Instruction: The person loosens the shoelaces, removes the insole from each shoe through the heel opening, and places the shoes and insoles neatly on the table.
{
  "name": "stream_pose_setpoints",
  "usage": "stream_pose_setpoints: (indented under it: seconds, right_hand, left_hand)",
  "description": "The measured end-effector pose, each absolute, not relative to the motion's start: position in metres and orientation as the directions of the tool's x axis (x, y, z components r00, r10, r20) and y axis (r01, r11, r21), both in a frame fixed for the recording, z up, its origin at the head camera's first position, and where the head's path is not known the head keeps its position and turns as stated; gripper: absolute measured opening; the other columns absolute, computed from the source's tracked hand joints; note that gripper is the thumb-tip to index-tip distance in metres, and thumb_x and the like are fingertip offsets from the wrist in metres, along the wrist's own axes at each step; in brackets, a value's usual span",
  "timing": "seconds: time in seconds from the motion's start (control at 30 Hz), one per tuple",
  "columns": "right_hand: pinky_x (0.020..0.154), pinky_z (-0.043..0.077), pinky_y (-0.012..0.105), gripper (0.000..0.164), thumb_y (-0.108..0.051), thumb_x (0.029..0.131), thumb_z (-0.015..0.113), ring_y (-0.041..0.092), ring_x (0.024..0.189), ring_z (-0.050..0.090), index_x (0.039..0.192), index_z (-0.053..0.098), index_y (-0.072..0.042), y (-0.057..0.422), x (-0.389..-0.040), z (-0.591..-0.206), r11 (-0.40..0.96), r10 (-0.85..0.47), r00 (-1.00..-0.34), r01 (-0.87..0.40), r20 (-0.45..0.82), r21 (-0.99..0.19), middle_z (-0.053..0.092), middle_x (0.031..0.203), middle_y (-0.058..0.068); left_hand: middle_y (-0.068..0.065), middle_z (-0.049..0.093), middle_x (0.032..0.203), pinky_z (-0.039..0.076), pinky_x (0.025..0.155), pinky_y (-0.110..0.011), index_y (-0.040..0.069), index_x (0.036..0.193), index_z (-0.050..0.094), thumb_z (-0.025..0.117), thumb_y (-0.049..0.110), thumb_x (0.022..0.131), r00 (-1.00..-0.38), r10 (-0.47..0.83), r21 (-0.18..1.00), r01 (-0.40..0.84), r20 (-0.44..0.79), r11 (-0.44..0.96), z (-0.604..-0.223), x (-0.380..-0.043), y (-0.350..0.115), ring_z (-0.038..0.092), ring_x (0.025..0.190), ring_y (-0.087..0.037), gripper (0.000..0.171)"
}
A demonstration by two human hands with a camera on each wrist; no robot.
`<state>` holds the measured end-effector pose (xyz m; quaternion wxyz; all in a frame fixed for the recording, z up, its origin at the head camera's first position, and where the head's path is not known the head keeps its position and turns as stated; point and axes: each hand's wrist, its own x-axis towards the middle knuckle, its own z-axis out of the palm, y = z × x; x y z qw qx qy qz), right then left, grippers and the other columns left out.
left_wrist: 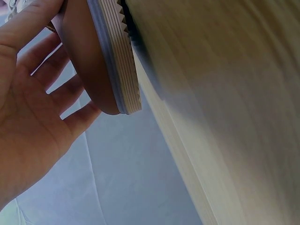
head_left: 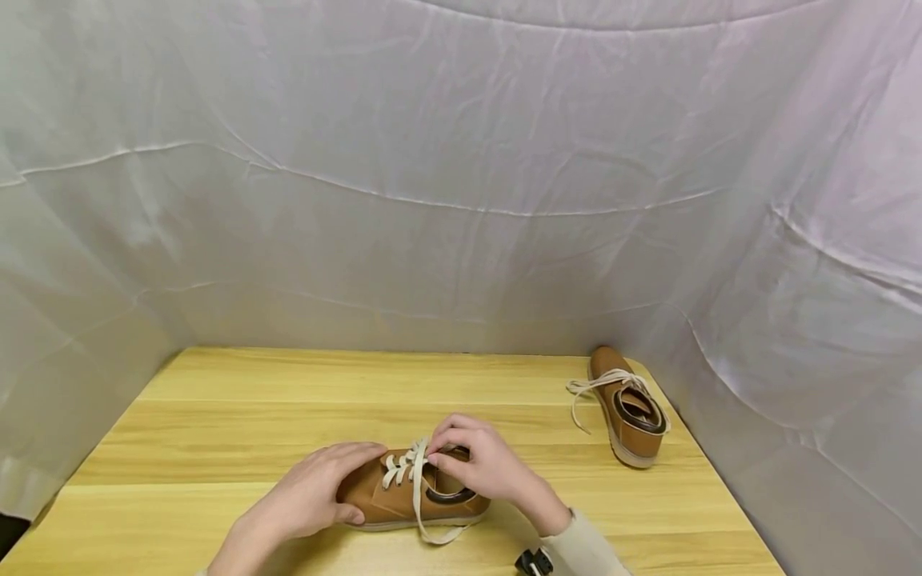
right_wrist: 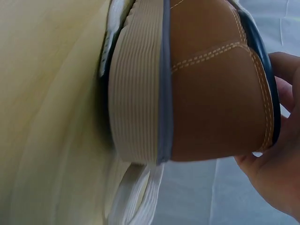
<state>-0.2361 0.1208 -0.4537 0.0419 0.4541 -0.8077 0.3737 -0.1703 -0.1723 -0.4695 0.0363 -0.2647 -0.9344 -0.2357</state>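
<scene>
A brown leather shoe with a ribbed pale sole stands upright on the table, toe to the left. My left hand holds its toe, thumb on the near side and fingers over the far side; the left wrist view shows the toe against those fingers. Above the shoe's opening, the thumb and fingers of my right hand pinch a cream shoelace near the top eyelets. One lace length drops over the near side onto the table. In the right wrist view, the stitched heel partly hides the right fingers.
Another brown shoe stands at the table's far right, its laces trailing to the left. Grey cloth hangs behind and along both sides of the wooden table. A small black device sits by the right sleeve.
</scene>
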Motion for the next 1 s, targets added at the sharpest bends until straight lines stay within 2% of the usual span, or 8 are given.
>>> stream_pose_setpoints:
  seconds: [0.2,0.37,0.43,0.7,1.0]
  right_hand:
    - [0.083,0.057,0.032,0.014,-0.017,0.102,0.069,0.009,0.098,0.062,0.112,0.077,-0.019,0.113,-0.234,-0.452,0.292,-0.731,-0.543,-0.796,0.413,-0.53,0.067,0.108,-0.009]
    - [0.083,0.051,0.024,0.02,-0.012,0.101,0.068,0.009,0.101,0.057,0.114,0.079,-0.021,0.109,-0.234,-0.447,0.261,-0.794,-0.463,-0.845,0.394,-0.466,0.063,0.112,-0.007]
    - [0.086,0.048,0.022,0.021,-0.009,0.101,0.067,0.009,0.104,0.055,0.113,0.079,-0.021,0.109,-0.234,-0.445,0.258,-0.805,-0.454,-0.848,0.382,-0.464,0.062,0.114,-0.007]
    - [0.091,0.052,0.026,0.02,-0.01,0.103,0.065,0.009,0.108,0.057,0.115,0.077,-0.021,0.11,-0.236,-0.447,0.273,-0.789,-0.498,-0.809,0.359,-0.521,0.064,0.115,-0.008]
    - [0.098,0.054,0.025,0.011,-0.014,0.1,0.07,0.005,0.109,0.063,0.108,0.074,-0.019,0.111,-0.238,-0.447,0.312,-0.778,-0.519,-0.809,0.355,-0.498,0.068,0.113,-0.01]
  left_hand:
    - [-0.008,0.062,0.145,0.046,0.109,-0.06,0.009,0.148,0.057,0.096,0.025,0.07,-0.85,0.485,0.417,0.524,0.203,0.743,-0.47,-0.17,-0.172,0.058,0.132,-0.034,0.089]
    - [-0.008,0.062,0.145,0.046,0.109,-0.06,0.01,0.149,0.056,0.096,0.025,0.07,-0.849,0.489,0.424,0.525,0.201,0.738,-0.47,-0.17,-0.173,0.058,0.132,-0.033,0.089]
    - [-0.008,0.062,0.145,0.046,0.109,-0.061,0.01,0.149,0.056,0.096,0.024,0.07,-0.849,0.488,0.426,0.524,0.201,0.737,-0.469,-0.17,-0.173,0.058,0.132,-0.034,0.089]
    - [-0.008,0.063,0.144,0.046,0.109,-0.061,0.009,0.148,0.057,0.096,0.025,0.069,-0.843,0.495,0.414,0.535,0.21,0.737,-0.469,-0.169,-0.173,0.059,0.131,-0.034,0.089]
    - [-0.009,0.062,0.144,0.045,0.109,-0.063,0.01,0.148,0.057,0.096,0.024,0.069,-0.848,0.487,0.414,0.528,0.209,0.741,-0.468,-0.169,-0.172,0.058,0.131,-0.035,0.089]
